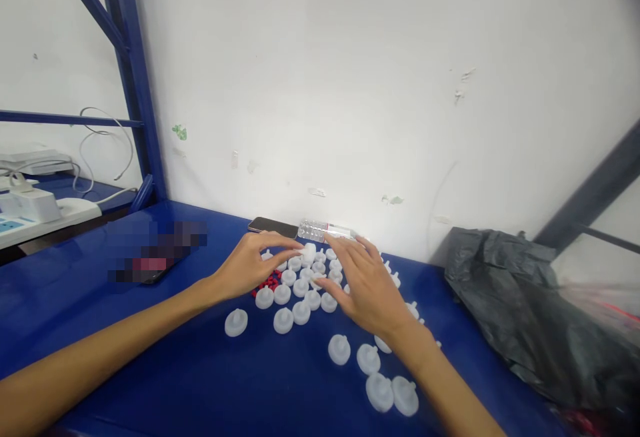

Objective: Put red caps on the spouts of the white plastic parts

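Observation:
My left hand (253, 262) is closed in a pinch, with a white plastic cap (309, 253) at its thumb and fingertips. Above the right side of the group my right hand (367, 283) is open, thumb spread from the fingers, and part of the group is hidden under it. Round white caps with short spouts (301, 313) stand close together between the hands. Small red pieces (270, 282) lie among them beside my left hand. Nearer to me are more white caps (380, 391), below my right wrist, and a lone one (236, 323) at the left.
A phone (273, 227) and a clear plastic bottle (325, 230) lie by the wall. On the blue table's (200, 370) right is a black plastic bag (500, 303). A dark, blurred-out object (155, 263) lies left; a power strip (75, 213) with cables is beyond.

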